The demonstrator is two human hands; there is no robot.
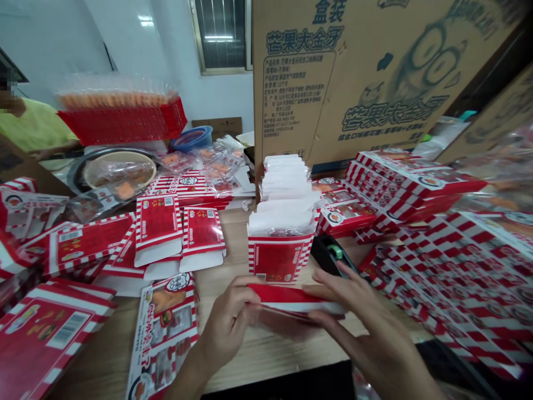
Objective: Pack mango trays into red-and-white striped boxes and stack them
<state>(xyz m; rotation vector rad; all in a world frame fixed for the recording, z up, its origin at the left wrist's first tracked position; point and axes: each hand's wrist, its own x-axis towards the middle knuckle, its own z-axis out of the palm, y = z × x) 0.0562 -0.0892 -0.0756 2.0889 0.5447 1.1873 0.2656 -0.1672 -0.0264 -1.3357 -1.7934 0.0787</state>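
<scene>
My left hand (227, 316) and my right hand (358, 319) grip the two ends of a flat red-and-white paperboard box (291, 297) low over the wooden table (258, 355). Just beyond it stands an open red-striped box (280, 258) with white flaps. A black tape dispenser (328, 253) with a green hub lies close to my right fingers. To the left of my left hand lies a printed box (163, 333) showing food pictures.
Stacks of striped boxes (453, 272) crowd the right side, and more boxes (54, 261) lie at the left. Large printed cartons (333, 78) rise behind. A person in a yellow shirt (35, 126) stands at the far left near a red crate (122, 119).
</scene>
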